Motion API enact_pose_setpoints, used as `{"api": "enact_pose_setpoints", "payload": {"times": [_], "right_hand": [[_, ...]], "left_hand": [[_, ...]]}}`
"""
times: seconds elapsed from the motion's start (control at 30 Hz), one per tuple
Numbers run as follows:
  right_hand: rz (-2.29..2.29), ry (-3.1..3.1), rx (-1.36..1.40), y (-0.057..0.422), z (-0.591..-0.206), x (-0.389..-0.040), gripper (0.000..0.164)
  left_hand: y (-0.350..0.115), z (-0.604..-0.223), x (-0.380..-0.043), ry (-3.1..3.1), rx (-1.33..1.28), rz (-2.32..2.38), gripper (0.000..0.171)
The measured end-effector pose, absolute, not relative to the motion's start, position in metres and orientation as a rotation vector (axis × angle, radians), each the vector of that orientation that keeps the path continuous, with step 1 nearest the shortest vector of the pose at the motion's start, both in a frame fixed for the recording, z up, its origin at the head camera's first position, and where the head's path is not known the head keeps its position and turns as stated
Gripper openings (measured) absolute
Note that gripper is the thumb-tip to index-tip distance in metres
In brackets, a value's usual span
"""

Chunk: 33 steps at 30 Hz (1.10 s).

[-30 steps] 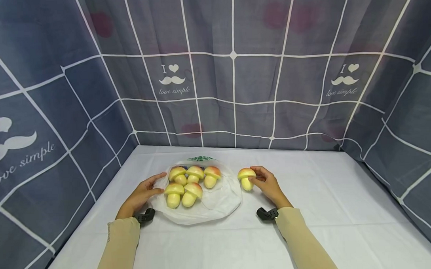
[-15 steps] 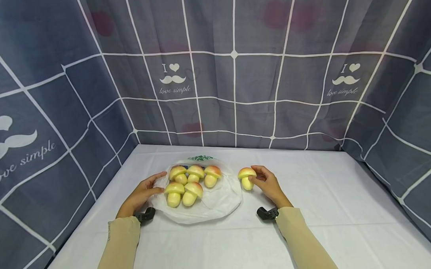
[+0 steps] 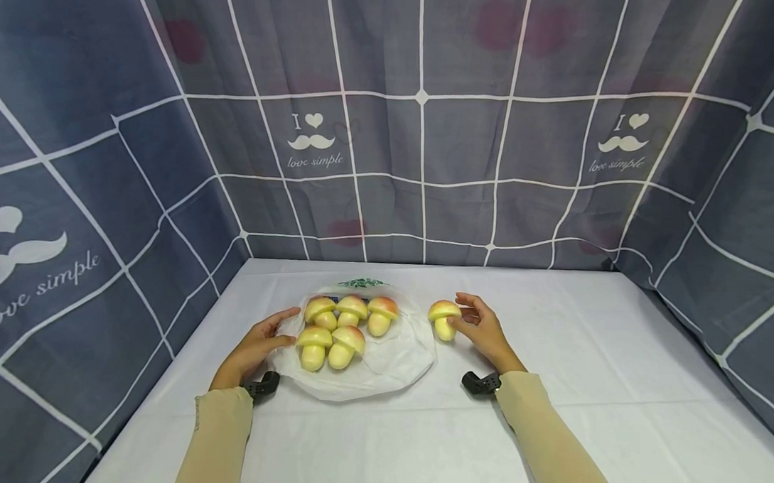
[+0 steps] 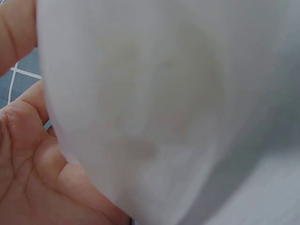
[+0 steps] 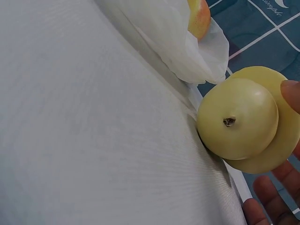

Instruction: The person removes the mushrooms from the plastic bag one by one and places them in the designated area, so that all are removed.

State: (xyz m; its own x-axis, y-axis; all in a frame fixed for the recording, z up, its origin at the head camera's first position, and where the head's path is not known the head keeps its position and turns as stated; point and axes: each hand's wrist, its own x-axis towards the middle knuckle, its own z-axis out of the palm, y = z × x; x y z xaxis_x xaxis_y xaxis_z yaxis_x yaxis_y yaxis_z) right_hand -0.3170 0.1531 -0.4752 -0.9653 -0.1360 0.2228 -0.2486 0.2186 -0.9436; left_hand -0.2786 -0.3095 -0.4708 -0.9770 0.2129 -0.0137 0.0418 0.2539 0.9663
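Several yellow toy mushrooms with red-tinged caps (image 3: 341, 347) lie on a white plastic bag (image 3: 391, 362) in the head view. My left hand (image 3: 253, 349) is at the bag's left edge, fingers spread, thumb and index apart. In the left wrist view the bag's white film covers most of the picture, in front of the palm (image 4: 28, 159). One more mushroom (image 3: 444, 319) stands on the table just right of the bag. My right hand (image 3: 486, 332) is beside it, thumb against it and the other fingers loosely extended behind; the right wrist view shows its stem end (image 5: 234, 122).
A white cloth covers the table (image 3: 394, 447). Dark grey-blue curtains (image 3: 460, 146) with a white grid enclose its back and sides. Each wrist wears a black device, such as the right one (image 3: 480, 383).
My right index finger has lifted slightly off the lone mushroom's cap, away to the right. The left hand, the bag and the mushrooms on it stay as they were.
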Motion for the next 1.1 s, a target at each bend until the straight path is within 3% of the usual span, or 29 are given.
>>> {"api": "enact_pose_setpoints", "payload": {"times": [0.3, 1.1], "right_hand": [[1.872, -2.366, 0.377, 0.161, -0.492, -0.329, 0.065], [1.742, -2.328, 0.449, 0.161, -0.452, -0.324, 0.052]], "left_hand": [[-0.308, -0.471, -0.281, 2.360, 0.228, 1.837, 0.074], [-0.311, -0.474, -0.282, 2.364, 0.240, 1.841, 0.075]]}}
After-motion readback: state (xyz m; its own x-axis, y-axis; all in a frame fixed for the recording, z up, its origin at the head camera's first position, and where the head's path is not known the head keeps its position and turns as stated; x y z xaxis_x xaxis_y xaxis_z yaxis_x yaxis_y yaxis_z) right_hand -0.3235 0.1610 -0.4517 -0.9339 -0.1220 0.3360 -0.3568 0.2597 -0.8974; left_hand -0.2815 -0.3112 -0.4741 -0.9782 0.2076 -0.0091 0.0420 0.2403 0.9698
